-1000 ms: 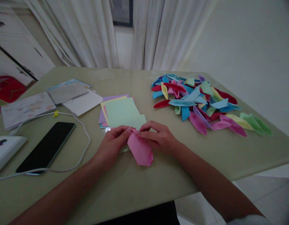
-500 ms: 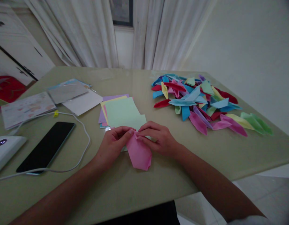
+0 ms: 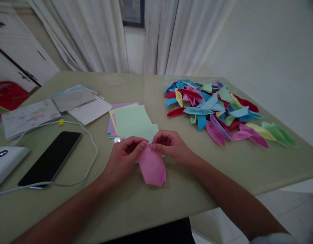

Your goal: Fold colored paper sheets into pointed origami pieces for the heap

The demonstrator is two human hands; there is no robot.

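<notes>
A folded pink paper point(image 3: 152, 167) with angled corners hangs toward me between my hands, near the table's front. My left hand point(image 3: 125, 154) pinches its upper left edge between thumb and fingers. At the upper right edge, my right hand point(image 3: 171, 146) pinches the same paper, thumb on top. The fingertips of both hands nearly meet, and they hide the paper's far edge. Just beyond lies a stack of coloured paper sheets, with a light green sheet point(image 3: 132, 118) uppermost; its near part is covered by my hands.
A heap of folded coloured paper pieces point(image 3: 207, 105) spreads over the table's right side. To the left lie a black phone point(image 3: 51, 159), a white cable point(image 3: 94, 145), a white device point(image 3: 9, 162), a patterned card point(image 3: 30, 117) and clear sleeves point(image 3: 75, 99).
My right fingers have drawn in from a spread position to a pinch at the paper's top edge. The pink paper has shifted slightly right.
</notes>
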